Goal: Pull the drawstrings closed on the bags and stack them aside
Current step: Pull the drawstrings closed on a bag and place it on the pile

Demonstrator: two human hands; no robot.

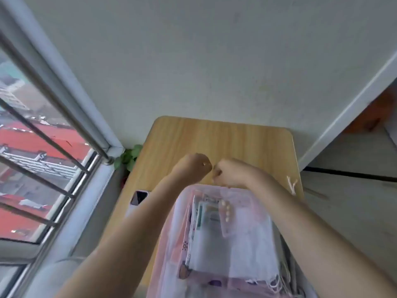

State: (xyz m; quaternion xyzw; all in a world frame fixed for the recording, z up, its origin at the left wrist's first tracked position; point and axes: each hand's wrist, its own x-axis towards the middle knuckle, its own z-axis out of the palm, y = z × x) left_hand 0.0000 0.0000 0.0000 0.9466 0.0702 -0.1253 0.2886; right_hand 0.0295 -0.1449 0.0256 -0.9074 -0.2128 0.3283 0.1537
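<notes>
— Counting first: we see two hands, the left hand (194, 166) and the right hand (231, 172), both curled into fists and almost touching over the table (214, 138).

— What do they hold?

— Too blurred for us to tell; the fingers are curled tight at the far edge of the bag (217, 233), and no string shows between them.

— How many bags?

— One sheer pink bag on top, just under our wrists and stretching back toward us. Beneath it lie more layers of white mesh (275, 282); we cannot count them. Through the cloth we see flat packets and one blister strip of pills (225, 208).

— Anything else?

— One phone (139, 197), dark and glossy, to the left of the left forearm. One white cord (291, 185) lies loose to the right of the right wrist. One leafy plant (129, 157) sits past the left hand, in the corner.

— And the room?

— A pale wood-grain tabletop with rounded corners stands against a plain wall (193, 61). A window with metal bars (43, 125) runs along the left, red roofs outside.
</notes>
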